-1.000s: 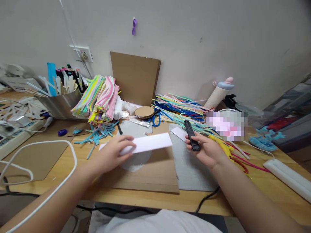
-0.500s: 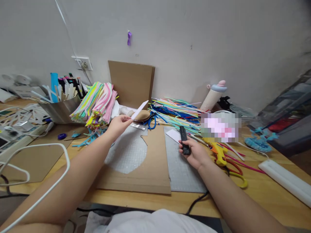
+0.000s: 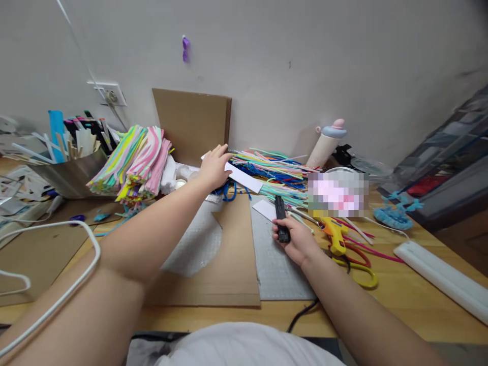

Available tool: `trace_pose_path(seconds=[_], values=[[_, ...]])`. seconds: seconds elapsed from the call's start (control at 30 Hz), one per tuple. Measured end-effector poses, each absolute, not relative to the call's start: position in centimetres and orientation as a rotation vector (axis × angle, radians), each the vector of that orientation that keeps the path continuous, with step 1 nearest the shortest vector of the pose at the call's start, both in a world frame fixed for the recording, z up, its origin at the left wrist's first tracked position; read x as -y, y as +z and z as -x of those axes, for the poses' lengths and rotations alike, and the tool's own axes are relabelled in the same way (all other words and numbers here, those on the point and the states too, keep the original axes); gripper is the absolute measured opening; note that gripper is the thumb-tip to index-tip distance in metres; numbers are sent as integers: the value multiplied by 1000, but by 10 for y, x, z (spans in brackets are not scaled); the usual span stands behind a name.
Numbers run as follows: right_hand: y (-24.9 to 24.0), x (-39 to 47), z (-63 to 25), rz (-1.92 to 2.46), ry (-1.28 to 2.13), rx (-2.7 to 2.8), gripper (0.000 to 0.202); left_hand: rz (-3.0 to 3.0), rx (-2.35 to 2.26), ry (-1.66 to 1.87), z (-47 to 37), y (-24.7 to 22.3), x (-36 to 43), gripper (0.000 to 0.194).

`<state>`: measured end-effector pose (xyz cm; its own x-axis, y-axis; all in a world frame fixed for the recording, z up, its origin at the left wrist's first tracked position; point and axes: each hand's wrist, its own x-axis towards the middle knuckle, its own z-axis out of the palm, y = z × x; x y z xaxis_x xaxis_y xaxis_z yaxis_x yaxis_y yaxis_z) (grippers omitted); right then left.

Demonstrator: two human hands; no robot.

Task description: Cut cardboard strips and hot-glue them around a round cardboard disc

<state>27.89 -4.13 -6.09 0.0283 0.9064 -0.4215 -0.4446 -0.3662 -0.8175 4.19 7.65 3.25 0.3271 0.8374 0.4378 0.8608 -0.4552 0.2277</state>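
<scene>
My left hand [image 3: 215, 166] reaches over the table's back part, palm down with its fingers stretched out, on or just above a white paper strip [image 3: 244, 178]. One end of that strip extends beside the bundle of pipe cleaners [image 3: 274, 170]. My right hand [image 3: 296, 238] is wrapped around a black stapler [image 3: 282, 218], held over the grey cutting mat [image 3: 282, 279]. A second white paper piece [image 3: 264, 209] lies on the mat, just left of the stapler. Between my arms is a brown cardboard sheet [image 3: 240, 259] with a large rounded cut-out.
A yellow glue gun [image 3: 337, 236] and a white bar [image 3: 438, 274] lie on the right. Striped pipe-cleaner bundles [image 3: 131, 162] and a metal container [image 3: 72, 175] of sticks stand left. Cardboard [image 3: 192, 124] and a bottle [image 3: 327, 145] lean against the wall. A white cable frame [image 3: 97, 244] crosses my left arm.
My left hand has moved forward and right, and its pinch has opened. The white strip it held up is now lower, toward the pipe cleaners. My right hand keeps the stapler.
</scene>
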Motion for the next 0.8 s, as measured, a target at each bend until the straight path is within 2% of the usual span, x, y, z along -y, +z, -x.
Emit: trace_pose_path(seconds=[0.1, 0.23, 0.37, 0.5, 0.67, 0.8], values=[[-60, 45, -277, 1227, 1649, 549, 34, 2626, 1592, -723, -46, 25, -30, 44], [-55, 57, -269, 1223, 1721, 589, 33, 2822, 1616, -566, -33, 8, 71, 38], [-50, 67, -262, 1199, 1726, 708, 30, 2793, 1935, -541, 3, -23, 155, 56], [-48, 69, -263, 1214, 1712, 799, 28, 2570, 2175, -605, 43, -57, 190, 79], [-48, 69, -267, 1232, 1737, 849, 27, 2631, 2162, -725, 55, -67, 201, 58], [-51, 71, -266, 1192, 1788, 903, 23, 2682, 2122, -750, 46, -57, 209, 55]])
